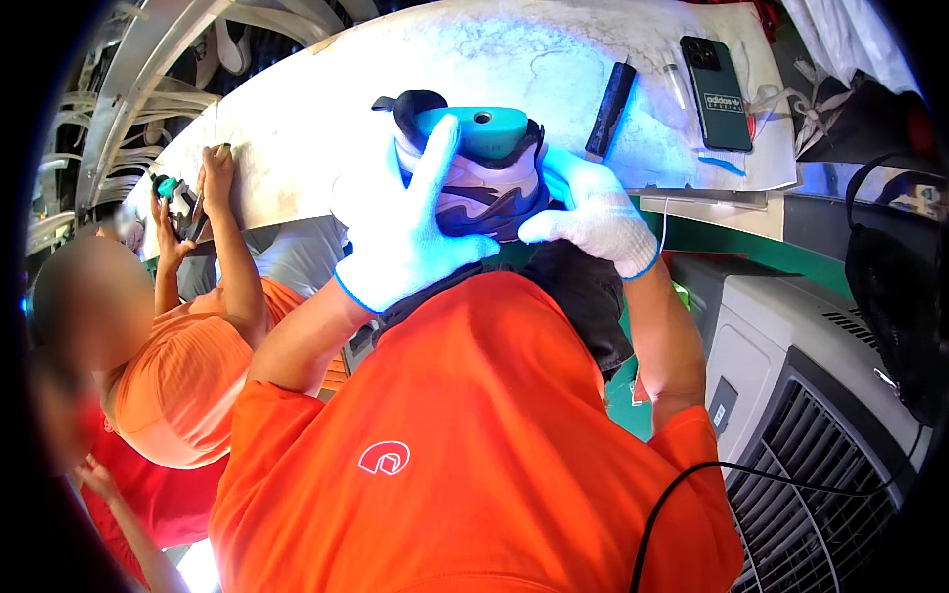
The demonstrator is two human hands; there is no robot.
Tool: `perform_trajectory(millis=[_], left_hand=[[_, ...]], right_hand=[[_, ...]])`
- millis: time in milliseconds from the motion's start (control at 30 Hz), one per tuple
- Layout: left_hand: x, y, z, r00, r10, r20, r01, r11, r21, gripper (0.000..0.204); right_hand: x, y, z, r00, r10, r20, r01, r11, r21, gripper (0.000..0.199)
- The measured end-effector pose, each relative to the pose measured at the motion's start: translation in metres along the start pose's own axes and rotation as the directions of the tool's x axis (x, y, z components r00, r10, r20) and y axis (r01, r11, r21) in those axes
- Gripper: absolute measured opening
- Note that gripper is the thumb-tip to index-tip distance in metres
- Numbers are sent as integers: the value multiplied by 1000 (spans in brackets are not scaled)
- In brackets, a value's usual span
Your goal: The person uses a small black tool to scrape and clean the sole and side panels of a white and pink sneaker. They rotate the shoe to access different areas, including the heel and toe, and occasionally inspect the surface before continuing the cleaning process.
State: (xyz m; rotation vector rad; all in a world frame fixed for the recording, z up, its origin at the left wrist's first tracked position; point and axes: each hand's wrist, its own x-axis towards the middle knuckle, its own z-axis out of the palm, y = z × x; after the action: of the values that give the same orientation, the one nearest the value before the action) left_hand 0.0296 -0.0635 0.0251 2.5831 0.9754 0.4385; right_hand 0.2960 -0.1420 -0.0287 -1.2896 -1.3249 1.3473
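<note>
In front of me at the table's near edge is a white, grey and dark shoe [486,194] with a black collar. A teal shoe last [506,134] with a round hole in its top fills the shoe's opening. My left hand [400,232], in a white knit glove with a blue cuff edge, grips the shoe's left side, one finger reaching up beside the last. Similarly gloved, my right hand [598,212] closes on the right side, its thumb at the near face and its fingertips partly hidden. Bright bluish light washes over both gloves and the shoe.
Right of the shoe, a black-handled tool [611,109], a dark phone [717,94] and a small blue strip [722,165] lie on the pale table [297,119]. A grey machine with a grille [801,474] stands at my right. At left, a co-worker's hands [215,178] hold another shoe.
</note>
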Motion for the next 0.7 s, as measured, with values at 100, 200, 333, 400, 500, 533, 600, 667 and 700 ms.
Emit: perform_trajectory(millis=[100,200,333,400,500,533,600,667,700], left_hand=[[1,5,-1,999,-28,18,28,1000,15,135],[-1,6,0,1000,-5,0,5,999,37,135],[3,6,5,998,20,-61,-20,1000,2,135],[12,10,4,996,32,-86,-32,999,5,146],[16,9,-3,1000,-14,-26,15,999,36,147],[15,6,-5,1000,-24,-8,24,999,24,142],[17,6,-7,1000,-25,-2,25,1000,16,138],[17,7,-6,1000,-19,-19,19,1000,21,139],[17,7,-6,1000,-16,-1,16,999,43,144]], right_hand=[[1,-9,-6,999,-25,20,26,997,-72,67],[1,-6,-4,1000,-5,22,3,995,98,57],[5,9,-2,993,115,36,-119,982,147,47],[8,-5,-4,981,194,20,-195,973,124,41],[9,-23,-13,983,166,72,-169,985,28,43],[8,-13,-13,997,-26,74,20,996,90,46],[9,-6,-15,995,-24,102,7,986,164,49],[12,0,-23,985,34,167,-43,998,48,53],[13,1,-23,986,48,158,-62,994,87,52]])
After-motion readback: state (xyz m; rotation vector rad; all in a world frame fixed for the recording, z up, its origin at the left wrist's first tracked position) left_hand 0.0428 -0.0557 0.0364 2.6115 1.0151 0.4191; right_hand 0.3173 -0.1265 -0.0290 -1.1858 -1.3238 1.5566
